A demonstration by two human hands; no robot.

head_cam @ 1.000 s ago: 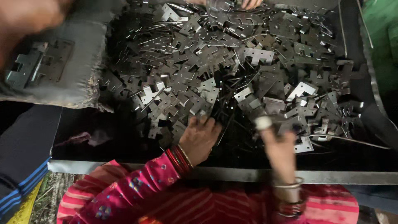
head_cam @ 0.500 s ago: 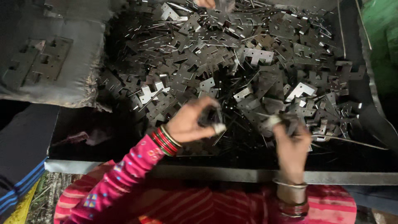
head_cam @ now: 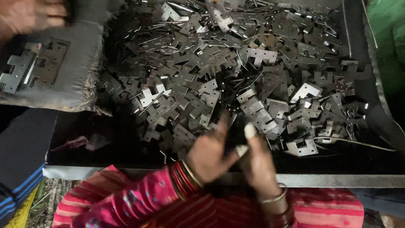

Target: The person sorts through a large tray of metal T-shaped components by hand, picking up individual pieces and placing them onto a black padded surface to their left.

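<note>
Our two hands meet at the near edge of the tray, just left of its middle. Our left hand (head_cam: 209, 154) has its fingers curled toward the right one, one finger raised and pointing far; our right hand (head_cam: 258, 162) has its taped fingertips (head_cam: 249, 131) bent in toward the left. The grip looks closed between the two hands, thumb and fingers pinched together, but blur hides what sits there; we cannot tell whether a plate is held or which way its long axis runs.

The heap of stamped metal plates (head_cam: 236, 71) lies directly to the far side of both hands and spreads left and right across the dark tray (head_cam: 337, 179). Its nearest pieces touch or nearly touch our fingertips, so both hands are about equally close, the right perhaps a shade nearer to the bright plates near the right.

Red bangles (head_cam: 182, 179) ring our left wrist, a metal bangle (head_cam: 274, 196) the right. Far left, another person's hand (head_cam: 29, 17) rests by a grey cloth pad (head_cam: 80, 63) carrying two joined plates (head_cam: 31, 67).
</note>
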